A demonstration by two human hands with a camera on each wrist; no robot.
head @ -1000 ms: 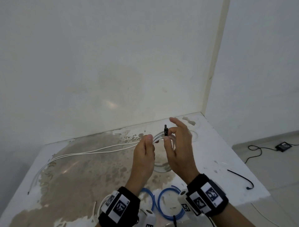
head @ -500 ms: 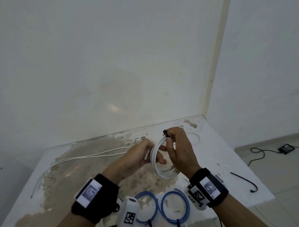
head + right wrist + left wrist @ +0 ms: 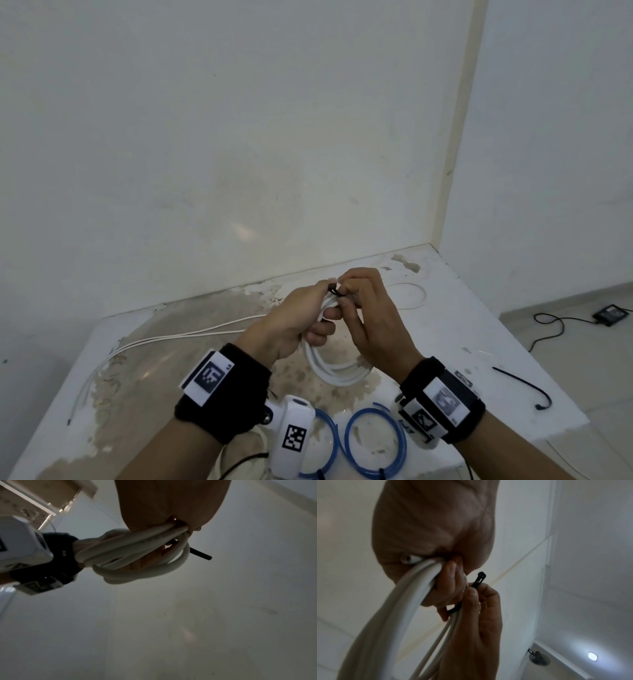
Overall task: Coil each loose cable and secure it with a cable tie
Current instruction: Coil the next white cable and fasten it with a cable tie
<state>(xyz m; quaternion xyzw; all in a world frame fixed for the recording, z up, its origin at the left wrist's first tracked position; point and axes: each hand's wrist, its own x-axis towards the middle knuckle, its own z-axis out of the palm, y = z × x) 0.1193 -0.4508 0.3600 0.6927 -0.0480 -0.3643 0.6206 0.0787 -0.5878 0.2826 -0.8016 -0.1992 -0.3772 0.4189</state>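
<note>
White walls meet in a corner behind a stained white surface (image 3: 462, 329). On it: two blue cable coils (image 3: 375, 442) at 6 o'clock near the front edge, a loose black cable tie (image 3: 524, 383) at 4 o'clock, and uncoiled white cable (image 3: 178, 337) trailing toward 9 o'clock. Off the surface at 3 o'clock, a black adapter (image 3: 615, 312) with its cord lies on the floor. From my head view both wrist bands and the backs of the hands hide much of the grip.

White cable coil (image 3: 337, 371) is held in the air above the middle of the surface. It hangs on edge, loop plane near vertical, its long axis running from the fingers at 12 o'clock down to the bottom of the loop at 6.

Left hand (image 3: 294, 322) has its fingers curled round the top of the bundle; the left wrist view shows strands passing through the fist. Right hand (image 3: 371, 318) is curled against the same spot from the other side, and its thumb and forefinger pinch a black cable tie (image 3: 479, 580). Slotted head of the tie points up and away, past the fingertips, toward 1 o'clock in the left wrist view. In the right wrist view the tie's other end pokes out beyond the coil toward 4 o'clock. Whether it fully wraps the bundle I cannot tell.
</note>
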